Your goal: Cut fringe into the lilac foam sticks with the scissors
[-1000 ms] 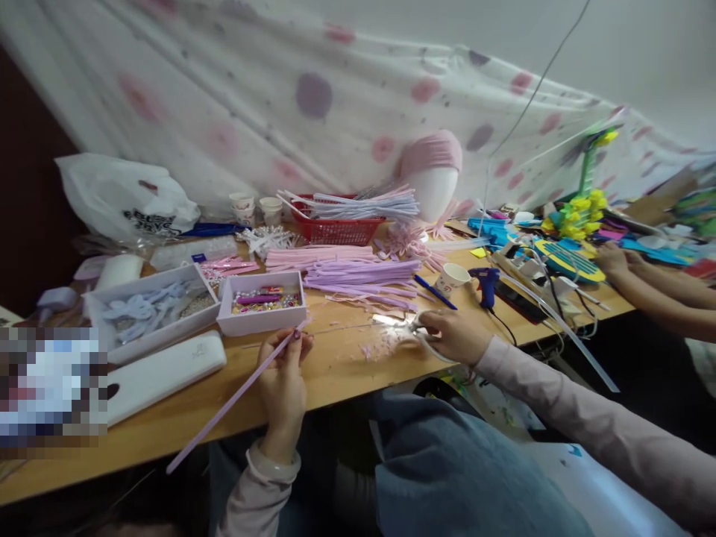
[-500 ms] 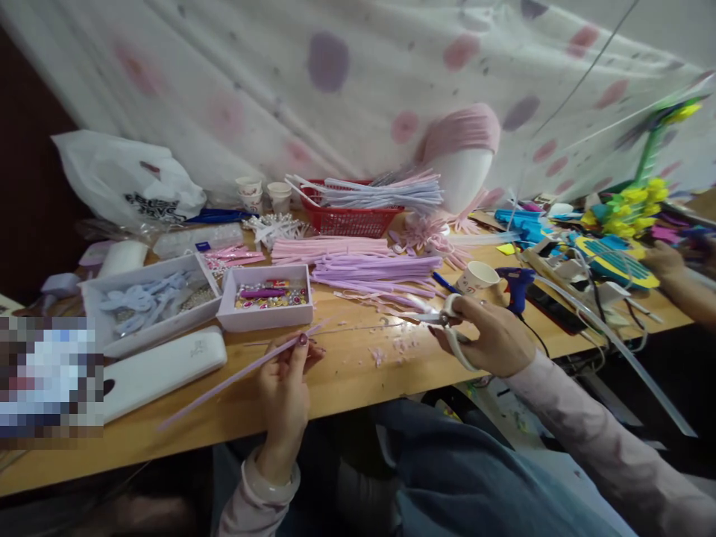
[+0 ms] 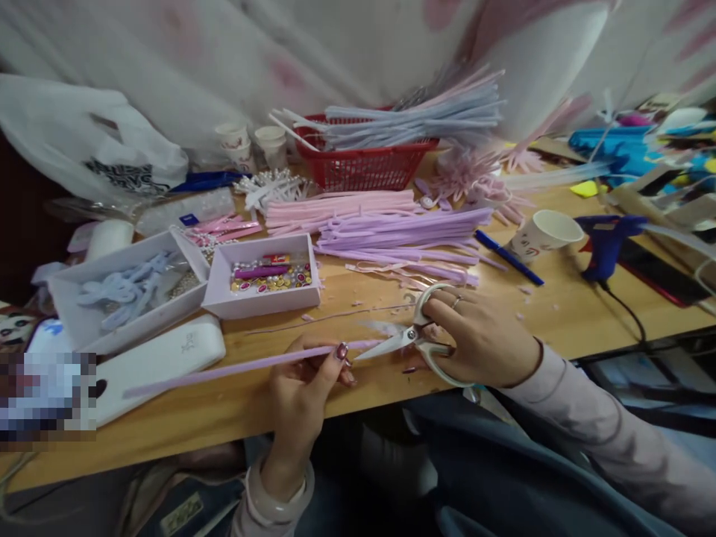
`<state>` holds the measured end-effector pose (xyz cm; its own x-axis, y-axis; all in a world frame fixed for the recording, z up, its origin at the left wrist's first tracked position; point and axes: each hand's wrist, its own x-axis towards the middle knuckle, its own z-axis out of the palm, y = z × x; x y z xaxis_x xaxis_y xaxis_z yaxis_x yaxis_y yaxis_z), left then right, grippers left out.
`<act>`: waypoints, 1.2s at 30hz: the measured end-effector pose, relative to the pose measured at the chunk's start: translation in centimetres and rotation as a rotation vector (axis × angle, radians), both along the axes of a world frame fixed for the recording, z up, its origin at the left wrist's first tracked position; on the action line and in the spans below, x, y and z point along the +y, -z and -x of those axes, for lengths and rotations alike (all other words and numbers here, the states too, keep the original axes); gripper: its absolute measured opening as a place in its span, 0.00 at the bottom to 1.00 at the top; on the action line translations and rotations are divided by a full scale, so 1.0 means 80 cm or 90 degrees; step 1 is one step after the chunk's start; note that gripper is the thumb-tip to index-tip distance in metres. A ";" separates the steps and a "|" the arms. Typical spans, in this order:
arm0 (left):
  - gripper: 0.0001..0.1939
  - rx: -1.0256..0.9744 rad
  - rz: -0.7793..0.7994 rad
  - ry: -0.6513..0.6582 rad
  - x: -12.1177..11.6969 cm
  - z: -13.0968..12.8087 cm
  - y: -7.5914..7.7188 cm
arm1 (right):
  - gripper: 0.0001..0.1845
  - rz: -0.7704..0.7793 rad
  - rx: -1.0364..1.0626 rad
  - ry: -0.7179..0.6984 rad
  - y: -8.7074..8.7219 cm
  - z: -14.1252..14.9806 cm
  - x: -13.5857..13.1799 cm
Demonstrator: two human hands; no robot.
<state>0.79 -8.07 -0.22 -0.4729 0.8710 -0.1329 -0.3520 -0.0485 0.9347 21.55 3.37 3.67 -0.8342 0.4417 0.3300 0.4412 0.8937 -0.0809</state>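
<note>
Pinched between the thumb and fingers of my left hand (image 3: 305,384) is a light purple pipe cleaner (image 3: 224,369), stretching out to the left above the table. My right hand (image 3: 475,332) has its fingers through the handles of white-handled scissors (image 3: 411,335). The blades stand apart and point left, around or right beside the pipe cleaner's right end, close to my left fingertips. Behind my hands lies a bundle of purple pipe cleaners (image 3: 403,231), with a pink bundle (image 3: 341,211) just beyond it.
A white box of beads and gems (image 3: 262,302) and a box with pale blue pieces (image 3: 61,287) sit at left, by a long white case (image 3: 162,365). Farther back stands a red basket (image 3: 369,170). At right are a paper cup (image 3: 551,231), blue pen (image 3: 509,257) and glue gun (image 3: 604,250).
My right hand has brought the scissors left and down to the pipe cleaner's end. The pipe cleaner now lies flatter in my left hand. The view has moved closer to the table.
</note>
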 end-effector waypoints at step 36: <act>0.14 -0.098 -0.043 -0.116 0.008 -0.001 -0.007 | 0.14 0.100 -0.048 0.010 0.024 -0.013 -0.003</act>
